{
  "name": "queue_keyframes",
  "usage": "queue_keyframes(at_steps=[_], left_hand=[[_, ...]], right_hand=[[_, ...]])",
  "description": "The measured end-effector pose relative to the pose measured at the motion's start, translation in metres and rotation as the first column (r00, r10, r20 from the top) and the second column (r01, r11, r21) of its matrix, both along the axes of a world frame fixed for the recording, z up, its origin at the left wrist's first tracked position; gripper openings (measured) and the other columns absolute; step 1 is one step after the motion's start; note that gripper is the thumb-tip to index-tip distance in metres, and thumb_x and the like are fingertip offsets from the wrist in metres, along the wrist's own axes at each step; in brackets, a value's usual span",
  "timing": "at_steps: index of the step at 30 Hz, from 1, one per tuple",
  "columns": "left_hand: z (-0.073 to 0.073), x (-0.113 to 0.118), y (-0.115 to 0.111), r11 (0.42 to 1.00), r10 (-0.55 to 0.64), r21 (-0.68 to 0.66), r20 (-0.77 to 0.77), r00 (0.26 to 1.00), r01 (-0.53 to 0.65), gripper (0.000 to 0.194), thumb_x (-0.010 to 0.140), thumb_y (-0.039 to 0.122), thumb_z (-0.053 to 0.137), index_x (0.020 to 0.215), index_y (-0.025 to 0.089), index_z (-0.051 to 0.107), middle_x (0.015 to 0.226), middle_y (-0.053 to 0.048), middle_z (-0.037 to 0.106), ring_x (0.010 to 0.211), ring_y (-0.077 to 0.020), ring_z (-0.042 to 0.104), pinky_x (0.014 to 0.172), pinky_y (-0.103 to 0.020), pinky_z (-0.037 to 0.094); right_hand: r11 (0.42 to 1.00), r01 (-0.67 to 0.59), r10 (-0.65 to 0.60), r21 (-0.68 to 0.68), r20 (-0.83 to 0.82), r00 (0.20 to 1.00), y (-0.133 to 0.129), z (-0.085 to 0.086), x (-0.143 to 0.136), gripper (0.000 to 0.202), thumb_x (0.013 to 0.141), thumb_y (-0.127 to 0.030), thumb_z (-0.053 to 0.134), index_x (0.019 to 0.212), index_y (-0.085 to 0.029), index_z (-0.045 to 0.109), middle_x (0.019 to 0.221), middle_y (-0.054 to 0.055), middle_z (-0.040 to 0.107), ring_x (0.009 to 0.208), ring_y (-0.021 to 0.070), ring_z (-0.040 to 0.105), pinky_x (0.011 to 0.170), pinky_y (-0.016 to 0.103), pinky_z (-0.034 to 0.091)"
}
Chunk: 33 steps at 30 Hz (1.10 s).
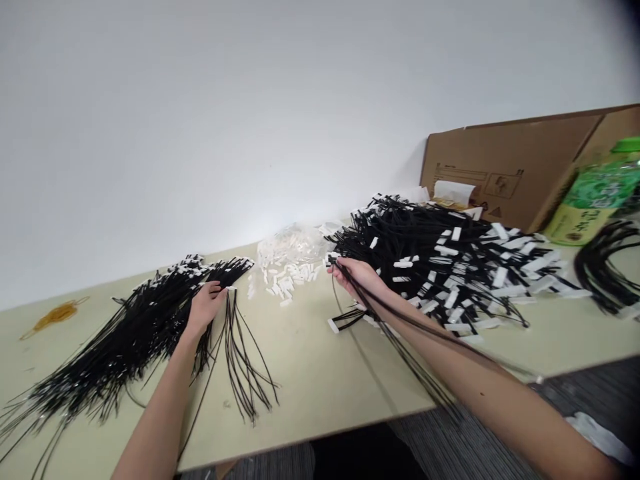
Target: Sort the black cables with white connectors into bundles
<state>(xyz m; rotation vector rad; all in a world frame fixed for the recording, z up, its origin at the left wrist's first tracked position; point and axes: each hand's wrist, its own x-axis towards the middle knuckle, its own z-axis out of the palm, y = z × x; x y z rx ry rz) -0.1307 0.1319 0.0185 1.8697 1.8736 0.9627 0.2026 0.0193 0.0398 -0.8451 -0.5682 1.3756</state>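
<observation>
My right hand (359, 275) pinches a black wire harness (373, 300) just behind its white connector end. The harness's loose wires trail down along my forearm and past the table's front edge. On the left, my left hand (206, 307) has its fingers curled at the connector end of another black wire harness (235, 347), whose wires fan out toward me on the table. That hand rests against a long pile of black wire harnesses (135, 333). Beside my right hand lies a large heap of harnesses with white connectors (420, 247).
White plastic pieces (287, 277) lie by a clear bag (295, 240) at the wall. Yellow rubber bands (55, 316) are at far left. A cardboard box (500, 167) and a green-capped bottle (593, 197) stand at right, near a bundle of black wires (600, 267).
</observation>
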Motion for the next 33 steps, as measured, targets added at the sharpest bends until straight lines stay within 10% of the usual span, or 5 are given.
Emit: queue_keyframes(at_steps=[10, 17, 24, 29, 33], left_hand=[[-0.046, 0.024, -0.01, 0.973, -0.203, -0.001, -0.49, 0.848, 0.232, 0.055, 0.081, 0.042, 0.029, 0.122, 0.006, 0.039, 0.135, -0.022, 0.033, 0.127, -0.0301, 0.023, 0.098, -0.055, 0.017], [-0.004, -0.008, -0.007, 0.925, -0.281, 0.051, -0.577, 0.767, 0.378, 0.052, 0.076, 0.045, 0.039, 0.113, 0.01, 0.052, 0.125, -0.019, 0.048, 0.124, -0.03, 0.032, 0.102, -0.051, 0.006], [0.013, 0.064, -0.041, 0.899, -0.351, 0.139, -0.34, 0.873, 0.415, 0.049, 0.081, 0.045, 0.032, 0.109, 0.01, 0.054, 0.117, -0.017, 0.054, 0.114, -0.0289, 0.042, 0.1, -0.047, 0.019], [0.004, 0.138, -0.088, 0.819, -0.57, 0.057, -0.029, 0.821, 0.571, 0.043, 0.083, 0.044, 0.031, 0.091, 0.016, 0.063, 0.088, -0.006, 0.067, 0.085, -0.0196, 0.059, 0.078, -0.03, 0.043], [-0.005, 0.15, -0.105, 0.823, -0.554, 0.048, 0.288, 0.781, 0.565, 0.038, 0.081, 0.043, 0.039, 0.08, 0.014, 0.063, 0.073, -0.005, 0.063, 0.071, -0.0162, 0.057, 0.067, -0.027, 0.043]], right_hand=[[0.993, -0.015, -0.011, 0.121, 0.213, 0.977, 0.002, -0.035, -0.023, 0.003, 0.083, -0.016, 0.044, 0.085, -0.017, 0.042, 0.062, 0.0, 0.062, 0.054, 0.0105, 0.061, 0.057, 0.023, 0.052], [0.968, -0.187, 0.121, 0.17, 0.34, 0.932, 0.002, -0.042, -0.026, 0.016, 0.08, -0.031, 0.05, 0.083, -0.016, 0.047, 0.07, 0.003, 0.064, 0.055, 0.0113, 0.06, 0.052, 0.022, 0.046], [0.933, -0.31, 0.233, 0.181, 0.352, 0.906, -0.007, -0.035, -0.032, 0.017, 0.081, -0.033, 0.048, 0.084, -0.016, 0.046, 0.073, 0.004, 0.064, 0.058, 0.0122, 0.061, 0.058, 0.025, 0.048], [0.922, -0.349, 0.274, 0.168, 0.355, 0.894, -0.01, -0.034, -0.035, 0.017, 0.08, -0.034, 0.048, 0.082, -0.017, 0.044, 0.068, 0.001, 0.062, 0.056, 0.0124, 0.061, 0.061, 0.027, 0.049], [0.913, -0.376, 0.299, 0.155, 0.372, 0.879, -0.011, -0.035, -0.038, 0.017, 0.079, -0.034, 0.049, 0.079, -0.018, 0.045, 0.068, 0.0, 0.061, 0.054, 0.0124, 0.06, 0.06, 0.028, 0.05]])
